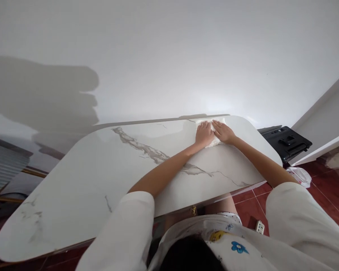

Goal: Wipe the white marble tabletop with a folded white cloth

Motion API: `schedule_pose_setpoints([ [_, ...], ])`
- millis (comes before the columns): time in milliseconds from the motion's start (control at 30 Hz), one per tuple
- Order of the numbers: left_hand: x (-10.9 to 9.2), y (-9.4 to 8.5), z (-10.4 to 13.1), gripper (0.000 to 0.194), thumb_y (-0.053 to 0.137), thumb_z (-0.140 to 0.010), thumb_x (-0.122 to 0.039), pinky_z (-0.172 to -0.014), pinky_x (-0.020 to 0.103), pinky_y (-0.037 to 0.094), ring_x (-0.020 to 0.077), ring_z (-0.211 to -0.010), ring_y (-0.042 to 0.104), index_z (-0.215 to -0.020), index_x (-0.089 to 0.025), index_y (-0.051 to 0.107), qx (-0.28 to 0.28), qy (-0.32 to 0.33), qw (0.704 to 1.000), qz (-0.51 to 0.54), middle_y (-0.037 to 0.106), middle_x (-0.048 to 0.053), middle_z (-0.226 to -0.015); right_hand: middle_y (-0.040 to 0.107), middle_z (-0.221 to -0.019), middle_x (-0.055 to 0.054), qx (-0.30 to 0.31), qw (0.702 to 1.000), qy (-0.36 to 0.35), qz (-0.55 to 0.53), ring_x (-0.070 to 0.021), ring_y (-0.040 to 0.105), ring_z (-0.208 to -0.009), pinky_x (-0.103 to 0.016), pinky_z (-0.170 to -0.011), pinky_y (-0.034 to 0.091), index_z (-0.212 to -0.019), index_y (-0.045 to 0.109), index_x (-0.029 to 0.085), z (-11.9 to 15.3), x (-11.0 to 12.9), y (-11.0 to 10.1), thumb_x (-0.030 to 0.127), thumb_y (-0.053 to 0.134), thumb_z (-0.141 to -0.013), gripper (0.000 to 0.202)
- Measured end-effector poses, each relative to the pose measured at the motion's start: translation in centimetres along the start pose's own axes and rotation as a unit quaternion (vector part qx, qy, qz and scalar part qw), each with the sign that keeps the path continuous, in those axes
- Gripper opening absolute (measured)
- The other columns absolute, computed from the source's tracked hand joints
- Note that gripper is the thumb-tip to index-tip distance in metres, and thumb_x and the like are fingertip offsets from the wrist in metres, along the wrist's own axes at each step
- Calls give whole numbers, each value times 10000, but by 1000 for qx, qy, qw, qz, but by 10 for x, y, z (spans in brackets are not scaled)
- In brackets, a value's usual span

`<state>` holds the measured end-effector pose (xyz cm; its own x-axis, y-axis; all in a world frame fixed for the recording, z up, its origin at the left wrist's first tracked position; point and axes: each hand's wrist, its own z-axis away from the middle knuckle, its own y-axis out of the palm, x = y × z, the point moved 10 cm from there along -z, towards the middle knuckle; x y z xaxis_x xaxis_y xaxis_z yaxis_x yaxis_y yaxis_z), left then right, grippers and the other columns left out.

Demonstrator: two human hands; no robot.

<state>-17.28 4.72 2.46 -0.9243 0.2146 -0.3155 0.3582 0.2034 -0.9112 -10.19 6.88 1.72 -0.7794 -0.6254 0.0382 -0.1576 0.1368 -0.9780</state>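
White marble-patterned table (101, 180), grey veining, takes up most of the view, its far edge against a pale wall (169, 56); a black case (285, 141) sits on the floor just beyond the table's right end. Near the table's far edge, toward that right end, lies a white cloth (216, 140). Left hand (204, 134) and right hand (223, 132) both lie flat on the cloth, side by side, fingers extended and pressing down, nothing pinched.

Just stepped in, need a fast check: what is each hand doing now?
Left hand: open, flat on the white cloth.
Right hand: open, flat on the same cloth.
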Motion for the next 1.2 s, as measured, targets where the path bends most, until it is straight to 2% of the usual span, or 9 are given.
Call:
schedule_pose_setpoints([
  [167, -20, -12, 67, 557, 309, -889, -229, -1176, 423, 192, 248, -1439, 199, -1430, -103, 340, 33, -27, 999, 34, 283, 118, -1539, 285, -1524, -166, -8, 999, -38, 1, -267, 256, -1413, -444, -1144, 257, -1457, 309, 29, 63, 42, -12, 357, 220, -963, 600],
  [333, -40, -5, 130, 685, 397, -805, -214, -1188, 409, 142, 219, -1461, 88, -1477, -167, 267, 130, -69, 986, 79, 164, 44, -1577, 290, -1531, -91, -44, 998, -45, -9, -234, 252, -1415, -465, -1135, 295, -1515, 196, 153, 137, 78, -32, 341, 239, -965, 582],
  [433, -54, 4, 156, 758, 442, -757, -224, -1191, 401, 134, 205, -1461, 44, -1489, -225, 241, 166, -85, 977, 99, 125, -3, -1578, 283, -1530, -48, -42, 998, -40, -21, -223, 238, -1417, -480, -1134, 312, -1531, 71, 233, 172, 87, -40, 335, 266, -962, 610],
  [533, -74, 11, 165, 769, 440, -767, -266, -1194, 418, 116, 194, -1458, 14, -1498, -254, 200, 166, -79, 974, 132, 104, -17, -1578, 265, -1533, -33, -31, 998, -38, -31, -227, 230, -1416, -494, -1130, 321, -1528, 45, 263, 192, 78, -43, 347, 270, -968, 609],
  [667, -107, 23, 157, 744, 415, -805, -321, -1200, 416, 85, 200, -1456, -10, -1503, -214, 180, 177, -73, 965, 177, 77, 7, -1582, 258, -1533, -58, -10, 999, -38, -36, -234, 250, -1410, -500, -1133, 313, -1523, 143, 233, 205, 40, -44, 381, 228, -982, 568],
  [800, -144, 31, 131, 717, 365, -842, -373, -1207, 407, 66, 208, -1456, -16, -1496, -130, 198, 179, -48, 959, 214, 83, 47, -1583, 283, -1528, -59, -17, 999, -27, -41, -231, 265, -1404, -495, -1146, 299, -1515, 195, 230, 215, -9, -46, 397, 214, -984, 557],
  [900, -162, 38, 109, 713, 360, -853, -394, -1211, 365, 89, 205, -1459, 27, -1487, -95, 231, 176, -34, 956, 233, 116, 60, -1577, 318, -1515, -69, -37, 999, -15, -36, -233, 293, -1394, -502, -1143, 303, -1511, 214, 239, 218, -41, -46, 405, 212, -984, 553],
  [1033, -158, 42, 80, 640, 397, -851, -361, -1201, 329, 178, 179, -1449, 144, -1459, -175, 325, 142, -42, 965, 218, 236, 6, -1552, 344, -1502, -94, -52, 998, -2, -17, -252, 312, -1387, -523, -1120, 329, -1503, 251, 223, 204, -63, -43, 405, 212, -982, 554],
  [1200, -132, 45, 42, 631, 325, -880, -367, -1199, 358, 150, 196, -1456, 130, -1459, -117, 298, 136, -26, 969, 204, 226, 60, -1561, 352, -1498, -115, -52, 999, -4, 0, -261, 316, -1387, -509, -1119, 328, -1487, 297, 163, 154, -69, -35, 396, 196, -977, 570],
])
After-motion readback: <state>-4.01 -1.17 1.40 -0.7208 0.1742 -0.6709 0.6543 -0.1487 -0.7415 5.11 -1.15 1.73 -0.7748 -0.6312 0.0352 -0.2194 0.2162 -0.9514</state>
